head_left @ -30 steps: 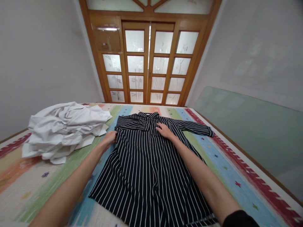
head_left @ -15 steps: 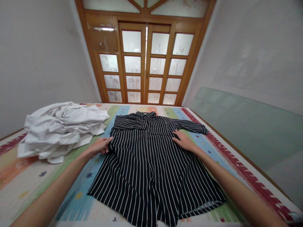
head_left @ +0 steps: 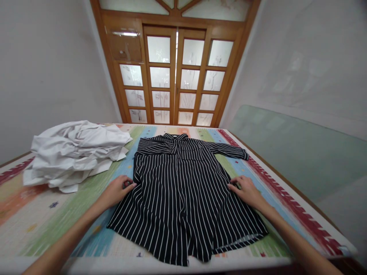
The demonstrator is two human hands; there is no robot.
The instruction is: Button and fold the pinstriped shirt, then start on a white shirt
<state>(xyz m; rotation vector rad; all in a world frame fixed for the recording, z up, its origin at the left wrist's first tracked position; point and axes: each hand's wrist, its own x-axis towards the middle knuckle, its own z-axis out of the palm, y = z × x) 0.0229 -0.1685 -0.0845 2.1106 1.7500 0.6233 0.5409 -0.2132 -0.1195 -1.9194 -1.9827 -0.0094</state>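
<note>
A black shirt with white stripes (head_left: 177, 191) lies spread on the patterned cloth, collar at the far end and hem toward me. One sleeve (head_left: 156, 146) is folded across the chest on the left; the other sleeve (head_left: 228, 150) stretches out to the right. At the shirt's left side edge, my left hand (head_left: 122, 190) has its thumb and curled fingers closed on the fabric. Opposite it, my right hand (head_left: 246, 190) pinches the right side edge between thumb and fingers.
A heap of crumpled white garments (head_left: 77, 152) sits on the left of the patterned cloth (head_left: 31, 217). Along the right side stands a pale green panel (head_left: 292, 149) against the wall. Wooden doors with glass panes (head_left: 174, 76) are beyond the far edge.
My right hand has moved down the shirt's right edge toward me, from lying with spread fingers to pinching. My left hand has slid slightly toward me along the left edge.
</note>
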